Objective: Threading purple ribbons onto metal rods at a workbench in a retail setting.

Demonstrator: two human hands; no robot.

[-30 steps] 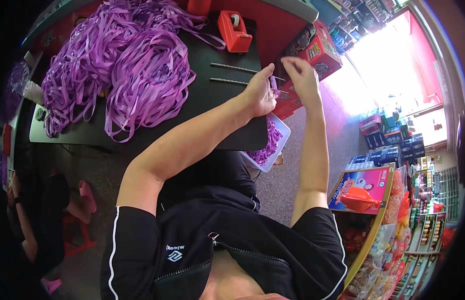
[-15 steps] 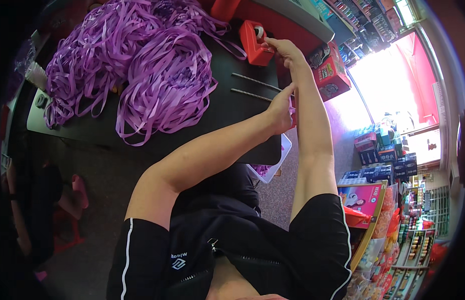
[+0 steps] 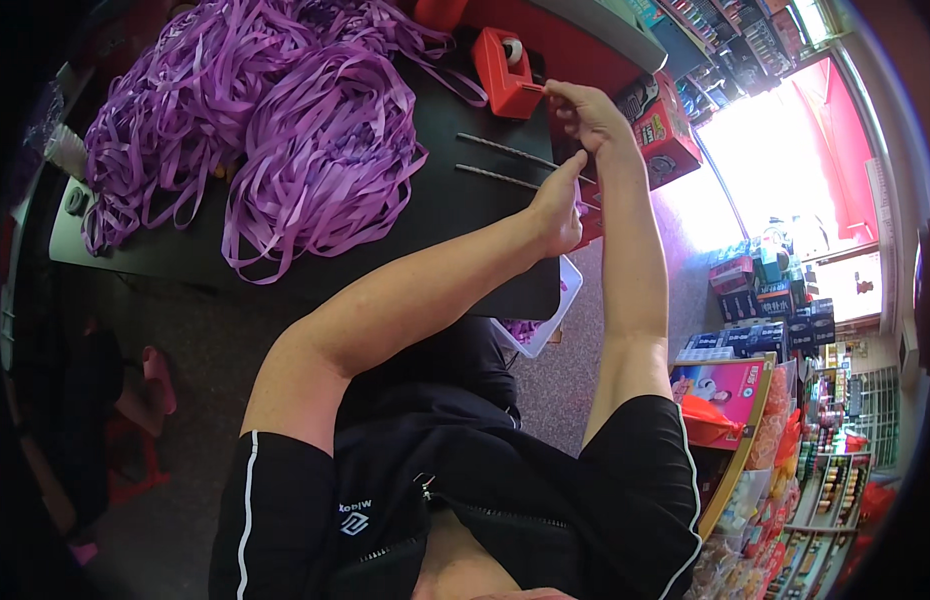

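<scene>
A red tape dispenser (image 3: 504, 75) with a white-cored roll stands at the table's far right corner. Just right of its front edge, my right hand (image 3: 591, 118) pinches with thumb and fingertips; any tape between them is too fine to see. Below it is my left hand (image 3: 560, 208), thumb upward, its fingers hidden behind the palm. A bit of purple shows at its far side, but its grip cannot be made out. Two thin, twisted-looking metal rods (image 3: 500, 148) lie side by side, pointing left from near my hands. A big heap of purple ribbon (image 3: 325, 160) covers the table's left part.
The dark table (image 3: 455, 240) has its right edge under my hands. Below that edge stands a white bin (image 3: 560, 310) with purple scraps. A red box (image 3: 667, 135) is beyond my right wrist. Goods shelves (image 3: 825, 480) line the right; another person's leg with a pink shoe (image 3: 159, 380) is left.
My right hand has shifted right and slightly down, away from the tape roll to just past the dispenser's front edge. My left hand has stayed near the rods' ends.
</scene>
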